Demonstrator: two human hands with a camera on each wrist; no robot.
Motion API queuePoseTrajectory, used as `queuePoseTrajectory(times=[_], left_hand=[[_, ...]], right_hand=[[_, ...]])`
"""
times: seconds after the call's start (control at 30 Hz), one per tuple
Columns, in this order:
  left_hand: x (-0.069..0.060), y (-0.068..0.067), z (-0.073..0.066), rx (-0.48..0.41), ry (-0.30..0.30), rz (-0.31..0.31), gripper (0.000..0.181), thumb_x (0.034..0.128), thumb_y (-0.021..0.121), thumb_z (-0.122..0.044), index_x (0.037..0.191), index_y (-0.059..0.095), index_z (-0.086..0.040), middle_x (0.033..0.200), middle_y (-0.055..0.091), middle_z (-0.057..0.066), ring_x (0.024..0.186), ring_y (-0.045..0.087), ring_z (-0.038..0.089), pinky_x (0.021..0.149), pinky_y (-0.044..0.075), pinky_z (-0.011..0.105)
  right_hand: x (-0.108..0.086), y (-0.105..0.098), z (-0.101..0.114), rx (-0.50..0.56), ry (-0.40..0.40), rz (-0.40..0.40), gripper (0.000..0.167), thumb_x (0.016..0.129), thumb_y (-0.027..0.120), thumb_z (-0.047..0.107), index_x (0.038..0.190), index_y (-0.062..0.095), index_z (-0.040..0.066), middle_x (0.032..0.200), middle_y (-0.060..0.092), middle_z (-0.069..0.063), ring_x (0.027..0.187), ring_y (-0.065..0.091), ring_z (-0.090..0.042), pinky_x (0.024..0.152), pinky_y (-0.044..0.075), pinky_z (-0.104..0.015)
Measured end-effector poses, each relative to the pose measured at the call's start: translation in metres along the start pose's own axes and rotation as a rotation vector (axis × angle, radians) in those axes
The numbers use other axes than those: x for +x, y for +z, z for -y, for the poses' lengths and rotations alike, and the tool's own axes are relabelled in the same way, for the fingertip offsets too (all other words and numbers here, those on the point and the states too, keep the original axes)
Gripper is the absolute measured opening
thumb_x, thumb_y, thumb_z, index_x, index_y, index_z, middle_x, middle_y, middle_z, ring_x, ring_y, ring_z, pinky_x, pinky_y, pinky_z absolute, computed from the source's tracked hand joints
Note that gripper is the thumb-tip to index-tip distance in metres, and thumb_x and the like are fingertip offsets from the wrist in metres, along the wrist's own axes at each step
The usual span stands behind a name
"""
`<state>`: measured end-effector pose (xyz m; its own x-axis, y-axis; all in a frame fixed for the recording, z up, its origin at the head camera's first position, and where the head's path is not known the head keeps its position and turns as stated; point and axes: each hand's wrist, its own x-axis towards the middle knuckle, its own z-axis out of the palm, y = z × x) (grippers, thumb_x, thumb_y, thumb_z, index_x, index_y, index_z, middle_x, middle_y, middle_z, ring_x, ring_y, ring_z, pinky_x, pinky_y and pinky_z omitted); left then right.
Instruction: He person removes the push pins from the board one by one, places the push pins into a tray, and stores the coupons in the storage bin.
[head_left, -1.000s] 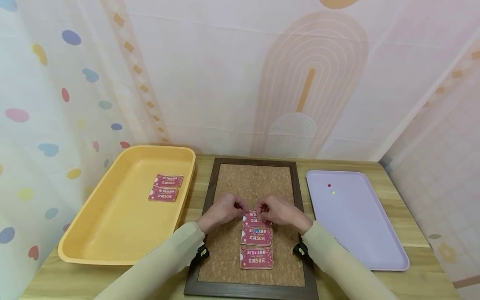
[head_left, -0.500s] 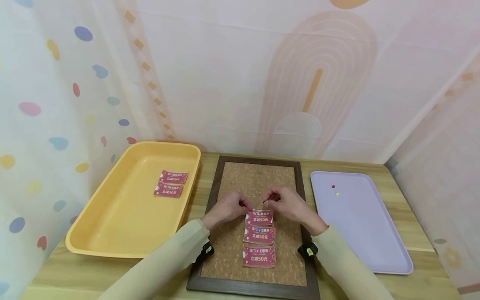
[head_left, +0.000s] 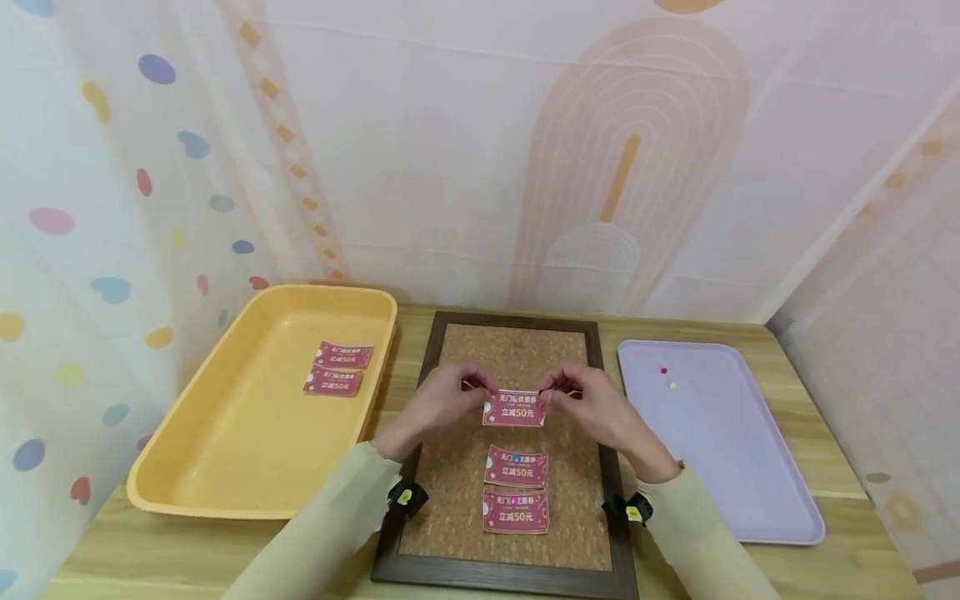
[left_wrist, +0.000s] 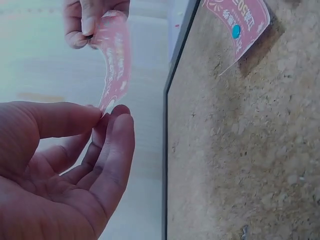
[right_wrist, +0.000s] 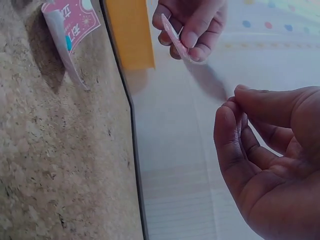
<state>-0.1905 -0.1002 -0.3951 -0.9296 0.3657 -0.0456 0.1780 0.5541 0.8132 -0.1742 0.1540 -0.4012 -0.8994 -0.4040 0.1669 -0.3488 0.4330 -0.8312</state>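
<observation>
Both hands hold a pink-red paper coupon [head_left: 514,412] by its upper corners, lifted off the cork board [head_left: 472,354]. The left hand [head_left: 446,400] pinches its left corner between thumb and fingers. The right hand [head_left: 597,407] pinches the right corner. In the left wrist view a tiny dark object [left_wrist: 89,36] shows at the right fingertips; its kind is unclear. The held coupon bends in a curve there. Below it on the board lie a coupon with a blue pushpin [head_left: 517,459] and a lower coupon [head_left: 515,517] with a pink pushpin [head_left: 513,502].
A yellow tray [head_left: 225,502] at the left holds two more coupons [head_left: 333,381], one above the other. At the right lies a lilac tray [head_left: 720,450] with a red pin [head_left: 663,371] and a pale yellow pin [head_left: 672,386]. A patterned curtain [head_left: 435,167] hangs behind the table.
Half a second ago the top coupon lay against the middle coupon, with the right hand apart from it. Now the right hand grips its right corner, and both hands have moved it up the board.
</observation>
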Motion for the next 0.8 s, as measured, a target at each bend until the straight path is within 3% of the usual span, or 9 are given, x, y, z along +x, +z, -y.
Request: queuePoseTrajectory(times=[0.2,0.43,0.63,0.8], left_hand=[[-0.007,-0.006,-0.004,-0.043,-0.008,-0.046,0.014,0.0953,0.063,-0.001,0.106,0.072,-0.003,0.096,0.068,0.008,0.081,0.063,0.018,0.065,0.052,0.028],[-0.013,-0.009,-0.004,-0.050,-0.031,-0.124,0.009,0.0964,0.070,-0.007,0.103,0.075,-0.006,0.095,0.072,0.005,0.080,0.064,0.017,0.067,0.053,0.029],[-0.019,-0.017,-0.004,-0.072,-0.042,-0.148,0.010,0.0975,0.068,-0.007,0.104,0.075,-0.007,0.098,0.071,0.006,0.080,0.061,0.019,0.067,0.052,0.031],[-0.026,-0.029,-0.004,-0.052,-0.029,-0.179,0.011,0.0971,0.069,-0.009,0.105,0.076,-0.007,0.097,0.072,0.006,0.080,0.061,0.019,0.068,0.051,0.030]], right_hand=[[-0.006,-0.006,0.004,0.030,0.036,-0.018,0.006,0.103,0.065,0.010,0.107,0.068,0.007,0.098,0.068,-0.004,0.083,0.061,-0.019,0.070,0.051,-0.029],[-0.011,-0.015,0.005,0.025,0.036,-0.051,0.005,0.102,0.066,0.011,0.105,0.068,0.008,0.095,0.068,-0.004,0.081,0.062,-0.027,0.068,0.050,-0.028],[-0.015,-0.025,0.005,0.016,0.017,-0.073,0.005,0.101,0.067,0.008,0.105,0.068,0.006,0.096,0.067,-0.005,0.078,0.059,-0.017,0.068,0.049,-0.026],[-0.018,-0.033,0.004,0.002,0.027,-0.109,0.004,0.100,0.067,0.006,0.105,0.068,0.006,0.097,0.067,-0.005,0.083,0.060,-0.019,0.072,0.050,-0.026]])
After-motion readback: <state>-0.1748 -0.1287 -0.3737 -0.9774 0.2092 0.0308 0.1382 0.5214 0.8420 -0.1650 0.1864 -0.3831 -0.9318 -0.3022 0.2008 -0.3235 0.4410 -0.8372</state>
